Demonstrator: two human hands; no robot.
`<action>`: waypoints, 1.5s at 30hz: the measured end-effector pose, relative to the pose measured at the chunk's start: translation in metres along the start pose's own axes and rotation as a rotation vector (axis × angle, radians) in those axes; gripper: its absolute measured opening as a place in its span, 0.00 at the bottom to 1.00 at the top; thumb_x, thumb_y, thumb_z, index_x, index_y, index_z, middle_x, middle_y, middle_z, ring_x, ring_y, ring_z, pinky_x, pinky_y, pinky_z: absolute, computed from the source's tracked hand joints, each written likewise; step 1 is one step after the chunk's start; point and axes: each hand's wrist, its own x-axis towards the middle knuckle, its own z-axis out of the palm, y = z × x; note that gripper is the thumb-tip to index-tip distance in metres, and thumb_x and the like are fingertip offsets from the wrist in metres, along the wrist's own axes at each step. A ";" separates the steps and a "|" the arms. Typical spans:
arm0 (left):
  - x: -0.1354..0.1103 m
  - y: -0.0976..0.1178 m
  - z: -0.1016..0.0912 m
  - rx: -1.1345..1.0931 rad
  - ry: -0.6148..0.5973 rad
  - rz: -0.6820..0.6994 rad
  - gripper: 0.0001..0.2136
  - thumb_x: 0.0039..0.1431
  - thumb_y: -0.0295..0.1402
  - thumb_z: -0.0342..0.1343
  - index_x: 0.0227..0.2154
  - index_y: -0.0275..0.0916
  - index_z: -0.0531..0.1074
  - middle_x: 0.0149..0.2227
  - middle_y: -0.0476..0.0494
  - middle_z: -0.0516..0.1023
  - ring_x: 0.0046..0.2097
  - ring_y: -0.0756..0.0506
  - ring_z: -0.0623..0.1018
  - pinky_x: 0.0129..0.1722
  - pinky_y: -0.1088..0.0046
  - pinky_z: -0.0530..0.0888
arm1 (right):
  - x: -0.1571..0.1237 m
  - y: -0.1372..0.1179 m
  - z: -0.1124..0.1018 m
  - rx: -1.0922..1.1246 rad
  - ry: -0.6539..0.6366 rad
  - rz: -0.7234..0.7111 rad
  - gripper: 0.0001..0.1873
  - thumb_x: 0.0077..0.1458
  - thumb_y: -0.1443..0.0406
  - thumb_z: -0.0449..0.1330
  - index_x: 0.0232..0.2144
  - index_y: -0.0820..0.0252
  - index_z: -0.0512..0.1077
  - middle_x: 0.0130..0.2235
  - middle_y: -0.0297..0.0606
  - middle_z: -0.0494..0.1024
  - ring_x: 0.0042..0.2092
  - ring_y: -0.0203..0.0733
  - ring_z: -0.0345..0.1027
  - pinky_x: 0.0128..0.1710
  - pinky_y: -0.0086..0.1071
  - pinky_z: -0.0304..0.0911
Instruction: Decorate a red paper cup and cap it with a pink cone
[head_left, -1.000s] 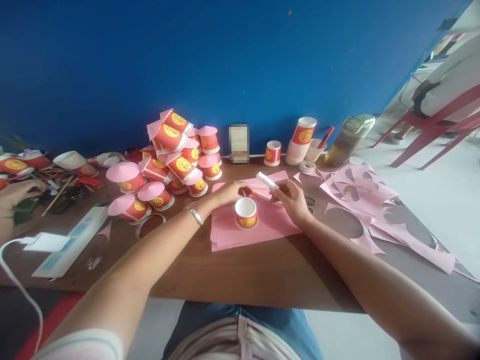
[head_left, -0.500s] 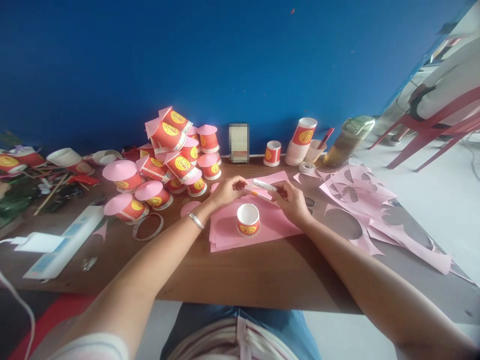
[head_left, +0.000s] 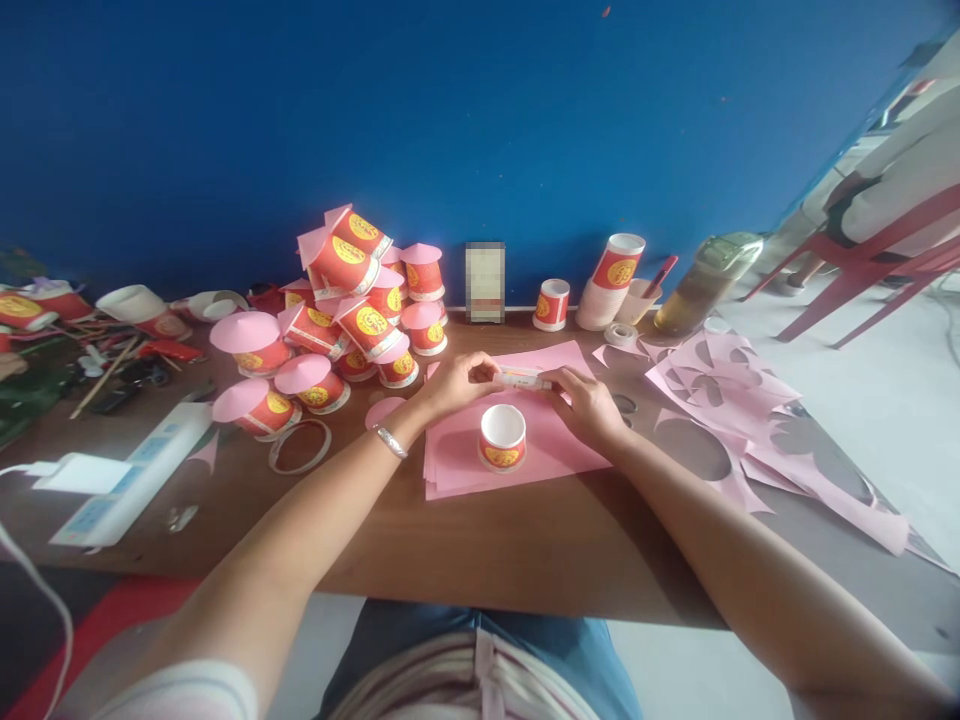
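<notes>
My left hand (head_left: 463, 384) is closed, with thumb and fingers pinching the left end of a small white printed tube (head_left: 523, 380) that looks like a glue tube. The other end is gripped by my right hand (head_left: 586, 402), its fingers closed around it. Held level, the tube is just beyond an upright red-and-white paper cup (head_left: 503, 440) with a yellow emblem and an open top. That cup stands on a stack of pink paper sheets (head_left: 457, 465). My fingers cover both ends of the tube.
Left stands a pile of red cups with pink cone tops (head_left: 360, 265), near a power strip (head_left: 135, 475) and a paper ring (head_left: 300, 447). Rightward are another cup (head_left: 551, 305), a tape roll (head_left: 620, 335), a bottle (head_left: 705, 285) and pink paper scraps (head_left: 757, 400). A blue wall (head_left: 480, 130) rises behind.
A white tube and a white strip with orange showed apart between my hands; now they appear lined up as one piece. The view has shifted slightly; the cup stays on the pink sheets.
</notes>
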 end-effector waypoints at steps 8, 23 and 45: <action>-0.006 0.005 0.003 -0.037 -0.036 -0.020 0.13 0.54 0.41 0.70 0.36 0.38 0.79 0.39 0.43 0.85 0.42 0.45 0.83 0.45 0.69 0.78 | -0.002 0.000 0.006 -0.002 -0.001 -0.024 0.06 0.66 0.62 0.61 0.42 0.55 0.76 0.35 0.37 0.84 0.34 0.43 0.78 0.34 0.32 0.67; -0.057 -0.010 -0.040 0.188 0.112 0.070 0.15 0.66 0.40 0.57 0.51 0.39 0.76 0.49 0.39 0.85 0.49 0.44 0.84 0.53 0.64 0.81 | -0.006 -0.004 0.011 -0.376 -0.008 -0.124 0.10 0.65 0.67 0.59 0.46 0.59 0.78 0.46 0.48 0.77 0.47 0.53 0.69 0.46 0.44 0.68; -0.100 -0.011 -0.097 0.812 -0.226 -0.300 0.31 0.57 0.44 0.57 0.64 0.43 0.67 0.65 0.35 0.70 0.67 0.31 0.70 0.63 0.55 0.70 | -0.007 -0.013 0.016 -0.192 0.001 -0.142 0.12 0.68 0.66 0.55 0.44 0.53 0.80 0.43 0.43 0.80 0.46 0.51 0.72 0.47 0.44 0.70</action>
